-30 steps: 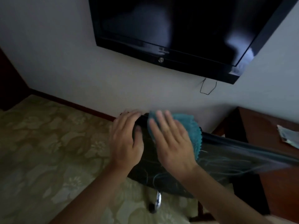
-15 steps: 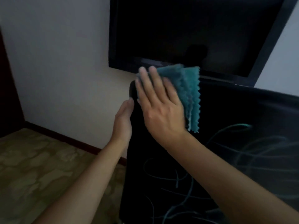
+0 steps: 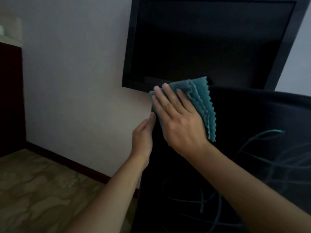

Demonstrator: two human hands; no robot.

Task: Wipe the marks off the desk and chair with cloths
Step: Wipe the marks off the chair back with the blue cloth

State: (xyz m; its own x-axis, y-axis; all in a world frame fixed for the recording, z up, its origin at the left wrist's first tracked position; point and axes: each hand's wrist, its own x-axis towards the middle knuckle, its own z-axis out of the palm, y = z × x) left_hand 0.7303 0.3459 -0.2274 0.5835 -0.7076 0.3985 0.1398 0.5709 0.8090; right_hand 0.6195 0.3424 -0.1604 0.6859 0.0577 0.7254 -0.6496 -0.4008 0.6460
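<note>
1. The teal cloth point(image 3: 201, 105), folded into several layers with zigzag-cut edges, lay at the centre of the frame, pressed flat against the upper left corner of the black chair back point(image 3: 252, 132).
2. The right hand point(image 3: 178, 121) covered the left part of the cloth with its palm down and fingers point(image 3: 166, 91) extended and slightly spread; it pressed the cloth against the surface and did not curl around it. The cloth's right edge hung free beyond the hand.
3. The left hand point(image 3: 143, 138) gripped the left edge of the chair back just below and to the left of the cloth. Its thumb lay on the near face, while the other fingers went behind the edge and could not be seen.
4. The chair back filled the lower right of the frame. Curved teal marks point(image 3: 262, 137) ran across its dark surface to the right of the cloth, and further marks crossed the lower centre, between the two forearms.
5. Both forearms entered from the bottom edge, the left from the lower centre and the right from the lower right.
6. A dark, unlit television point(image 3: 210, 39) hung on the pale wall point(image 3: 75, 81) in the upper right, its lower border just behind the top of the cloth.
7. A patterned floor covering point(image 3: 42, 190) occupied the lower left, bounded by a dark skirting board point(image 3: 67, 161).
8. A dark piece of furniture point(image 3: 10, 98) stood along the left edge of the frame.
</note>
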